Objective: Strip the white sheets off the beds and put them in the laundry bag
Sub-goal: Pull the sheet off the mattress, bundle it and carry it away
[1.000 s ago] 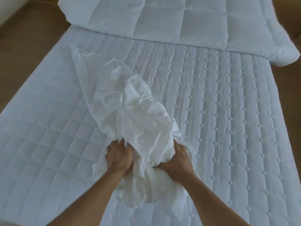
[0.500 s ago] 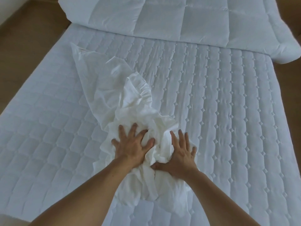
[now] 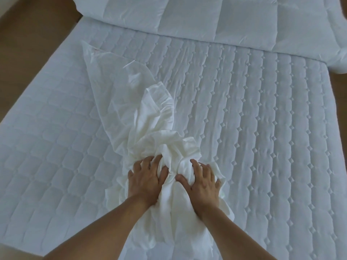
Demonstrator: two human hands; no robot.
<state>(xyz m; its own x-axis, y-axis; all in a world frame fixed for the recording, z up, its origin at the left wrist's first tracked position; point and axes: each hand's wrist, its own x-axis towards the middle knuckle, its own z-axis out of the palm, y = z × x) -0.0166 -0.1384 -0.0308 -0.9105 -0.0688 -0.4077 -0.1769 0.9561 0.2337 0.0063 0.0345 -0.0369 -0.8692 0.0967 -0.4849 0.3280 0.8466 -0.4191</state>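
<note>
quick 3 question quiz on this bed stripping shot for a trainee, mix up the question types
1. True or false: the white sheet lies spread flat over the whole mattress.
2. What lies across the far end of the bed? A) a folded duvet B) a laundry bag C) a stack of towels
3. Fill in: the left hand and the right hand both grip the bunched ___.

Key: 1 false, it is gathered into a bunch; 2 A; 3 sheet.
</note>
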